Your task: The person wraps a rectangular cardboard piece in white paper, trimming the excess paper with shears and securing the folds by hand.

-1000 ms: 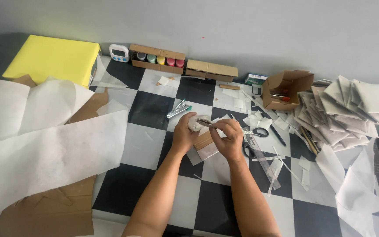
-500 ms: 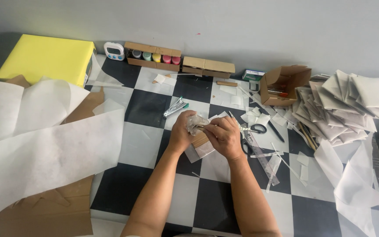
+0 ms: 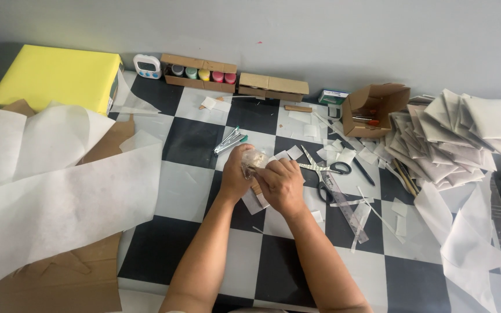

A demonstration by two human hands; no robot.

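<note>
My left hand (image 3: pixel 236 174) and my right hand (image 3: pixel 282 184) are pressed together over the middle of a black-and-white checkered table (image 3: pixel 192 191). Between their fingertips they pinch a small crumpled piece of clear film or paper (image 3: pixel 254 157). A white paper piece (image 3: pixel 253 202) lies under my hands, with a small brown strip against it, mostly hidden. What the fingers do to the small piece is hidden by the hands.
Scissors (image 3: pixel 326 171) and a clear ruler (image 3: pixel 349 208) lie right of my hands, a stapler (image 3: pixel 231 141) just above. Large white paper sheets (image 3: pixel 59 203) cover the left over cardboard. Folded white papers (image 3: pixel 459 133) pile at right. A yellow block (image 3: pixel 59 78), timer, paint pots and open carton (image 3: pixel 372 110) line the wall.
My hands have drawn closer together and lifted the small piece slightly toward the far side. The view has shifted a little; nothing else on the table moved.
</note>
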